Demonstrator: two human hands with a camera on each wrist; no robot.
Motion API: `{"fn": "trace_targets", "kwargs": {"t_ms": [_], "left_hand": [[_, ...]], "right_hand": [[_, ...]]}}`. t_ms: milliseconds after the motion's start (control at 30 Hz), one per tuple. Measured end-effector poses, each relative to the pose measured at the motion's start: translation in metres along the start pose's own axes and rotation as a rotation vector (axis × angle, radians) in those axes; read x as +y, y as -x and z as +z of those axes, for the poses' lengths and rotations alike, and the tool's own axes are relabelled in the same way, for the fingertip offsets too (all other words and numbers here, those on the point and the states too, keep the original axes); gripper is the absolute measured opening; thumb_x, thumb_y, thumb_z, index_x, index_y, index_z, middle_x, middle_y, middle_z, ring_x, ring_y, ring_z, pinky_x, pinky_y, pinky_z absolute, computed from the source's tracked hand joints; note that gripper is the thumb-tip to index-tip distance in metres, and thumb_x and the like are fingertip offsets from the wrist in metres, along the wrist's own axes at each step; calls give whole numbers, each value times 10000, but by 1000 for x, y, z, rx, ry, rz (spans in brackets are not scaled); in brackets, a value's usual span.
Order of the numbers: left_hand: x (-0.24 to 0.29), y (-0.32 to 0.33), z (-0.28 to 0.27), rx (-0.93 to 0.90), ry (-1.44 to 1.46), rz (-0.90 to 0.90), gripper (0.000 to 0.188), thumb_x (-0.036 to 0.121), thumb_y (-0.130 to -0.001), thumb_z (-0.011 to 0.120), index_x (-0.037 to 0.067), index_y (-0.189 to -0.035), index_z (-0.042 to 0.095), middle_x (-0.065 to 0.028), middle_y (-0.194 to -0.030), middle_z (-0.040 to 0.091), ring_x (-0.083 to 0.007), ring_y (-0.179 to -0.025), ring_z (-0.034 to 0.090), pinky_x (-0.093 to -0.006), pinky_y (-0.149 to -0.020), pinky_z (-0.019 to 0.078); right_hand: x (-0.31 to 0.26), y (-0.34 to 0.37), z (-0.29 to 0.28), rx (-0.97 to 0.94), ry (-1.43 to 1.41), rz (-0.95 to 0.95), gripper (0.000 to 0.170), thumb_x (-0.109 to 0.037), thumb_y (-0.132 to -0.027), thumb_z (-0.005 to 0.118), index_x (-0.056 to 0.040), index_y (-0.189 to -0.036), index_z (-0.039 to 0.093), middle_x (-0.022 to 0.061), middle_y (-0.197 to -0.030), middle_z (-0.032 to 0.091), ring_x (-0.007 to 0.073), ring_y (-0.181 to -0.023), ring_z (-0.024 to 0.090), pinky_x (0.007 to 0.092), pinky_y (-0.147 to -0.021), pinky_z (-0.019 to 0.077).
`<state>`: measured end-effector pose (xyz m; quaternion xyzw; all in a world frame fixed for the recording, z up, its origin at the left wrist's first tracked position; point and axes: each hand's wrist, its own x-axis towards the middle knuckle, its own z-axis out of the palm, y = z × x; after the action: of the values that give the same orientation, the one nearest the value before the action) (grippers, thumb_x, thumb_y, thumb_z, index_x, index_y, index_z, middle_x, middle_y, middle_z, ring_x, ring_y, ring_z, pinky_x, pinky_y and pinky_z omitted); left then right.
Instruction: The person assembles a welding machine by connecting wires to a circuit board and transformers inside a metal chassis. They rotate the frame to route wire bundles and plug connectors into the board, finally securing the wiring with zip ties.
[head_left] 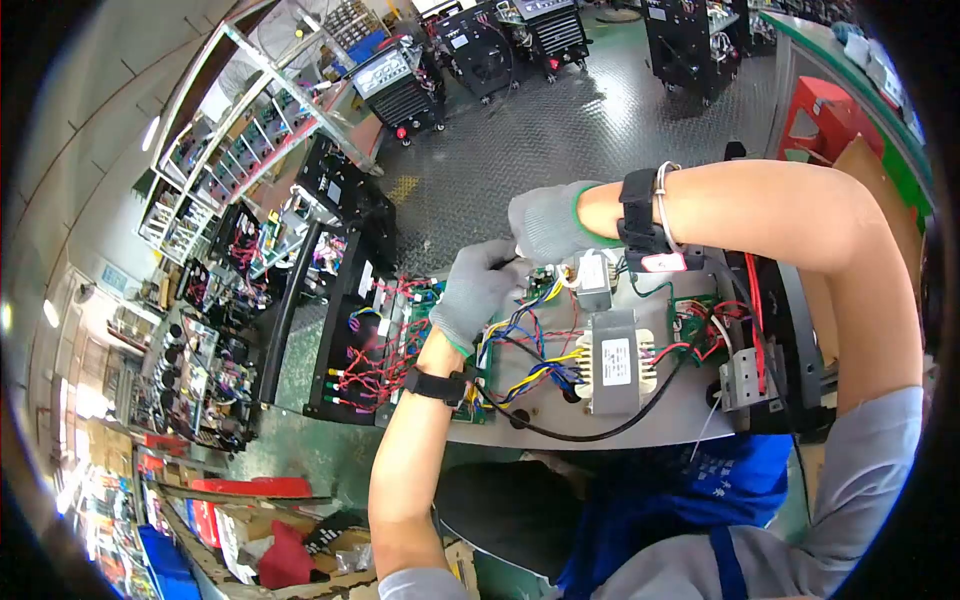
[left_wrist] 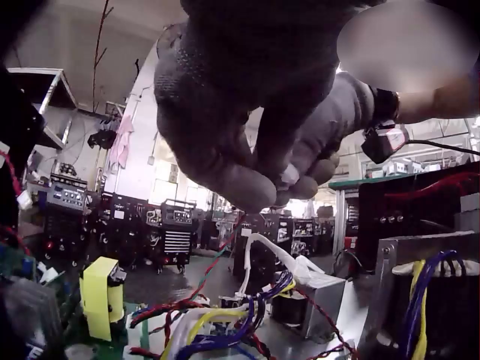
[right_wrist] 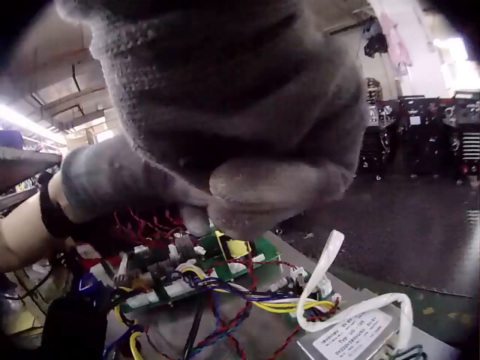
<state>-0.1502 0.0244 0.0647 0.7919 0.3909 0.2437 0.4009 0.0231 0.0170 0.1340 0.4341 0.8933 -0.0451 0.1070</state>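
Observation:
My gloved left hand (head_left: 475, 290) and gloved right hand (head_left: 558, 225) meet fingertip to fingertip above the far edge of an open metal chassis. In the left wrist view, a twisted red-and-green wire (left_wrist: 219, 257) runs up to the left fingertips, which pinch it. A small white piece (left_wrist: 289, 175) shows between the bent fingers of the right hand; glove fabric covers the rest of it. Below lie bundled yellow, blue and white wires (head_left: 520, 330), a small labelled transformer (head_left: 594, 280) with a white lead (right_wrist: 322, 274), and a larger transformer (head_left: 615, 362).
A black front panel (head_left: 345, 330) with red wires stands left of the chassis plate (head_left: 660, 428). A black cable (head_left: 600, 437) loops across the plate. A metal bracket (head_left: 740, 380) is at the right. Several finished-looking black machines (head_left: 400, 90) stand on the floor beyond.

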Motion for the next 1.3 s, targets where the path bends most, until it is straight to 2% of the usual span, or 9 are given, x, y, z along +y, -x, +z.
{"fn": "trace_targets", "kwargs": {"t_ms": [67, 200, 267, 300, 367, 500, 767, 967, 1300], "left_hand": [[8, 1, 2, -13, 41, -110, 203, 17, -834, 638, -69, -1013, 677, -87, -837, 683, -105, -753, 601, -263, -689, 492], [-25, -18, 1, -151, -295, -85, 213, 74, -842, 672, -65, -1003, 685, -80, -794, 671, -90, -733, 599, -260, -654, 485], [1, -17, 9, -220, -223, -291, 266, 170, -877, 662, -40, -1038, 689, -104, -792, 675, -136, -729, 622, -291, -675, 490], [-22, -27, 6, -291, -492, -117, 313, 229, -908, 627, -29, -1077, 679, -116, -790, 677, -180, -700, 635, -318, -684, 499], [-15, -27, 6, -307, -375, -170, 249, 112, -888, 595, 13, -1089, 704, -11, -708, 606, -93, -609, 521, -271, -552, 429], [-32, -39, 0, -380, -241, -427, 247, 155, -893, 624, 50, -1096, 716, -15, -724, 641, -76, -617, 526, -254, -554, 432], [-32, -48, 6, -455, -479, -413, 269, 225, -882, 668, 0, -1017, 727, -39, -737, 660, -78, -579, 555, -237, -517, 450], [-42, -56, -5, -327, -157, -611, 272, 227, -846, 687, -19, -952, 731, -65, -739, 670, -105, -555, 569, -223, -505, 469], [-55, -65, 2, -308, -638, -489, 296, 273, -735, 703, -13, -800, 746, -80, -642, 671, -142, -559, 604, -307, -550, 478]], "right_hand": [[-4, 12, -1, 159, -131, 195, 257, -226, -705, 706, -54, -891, 754, 176, -858, 714, 349, -795, 696, 442, -692, 546], [-62, 68, -3, 693, 97, -265, 183, -185, -642, 657, -7, -681, 675, 170, -623, 624, 304, -584, 652, 434, -470, 481], [-101, 101, 23, 587, 76, -405, 187, -198, -639, 653, -18, -675, 686, 141, -606, 608, 295, -541, 604, 434, -452, 448], [-122, 107, 45, 541, 45, -439, 194, -202, -637, 647, -20, -680, 701, 144, -608, 610, 298, -543, 593, 445, -461, 444], [-148, 138, 65, 464, -196, -596, 258, -199, -603, 608, 41, -641, 692, 209, -573, 586, 314, -543, 562, 484, -473, 422], [-158, 145, 52, -124, 11, -755, 203, -187, -749, 605, -127, -850, 770, 19, -778, 713, 191, -665, 663, 409, -436, 415], [-149, 140, 71, -122, -49, -722, 182, -190, -728, 622, -119, -822, 761, 34, -753, 696, 213, -650, 654, 411, -445, 424], [-147, 143, 79, -117, -67, -717, 169, -192, -712, 635, -113, -800, 755, 45, -734, 684, 230, -638, 647, 413, -451, 430], [-150, 143, 90, -137, -77, -687, 150, -197, -685, 656, -103, -764, 744, 64, -702, 663, 257, -619, 636, 417, -462, 442]]}}
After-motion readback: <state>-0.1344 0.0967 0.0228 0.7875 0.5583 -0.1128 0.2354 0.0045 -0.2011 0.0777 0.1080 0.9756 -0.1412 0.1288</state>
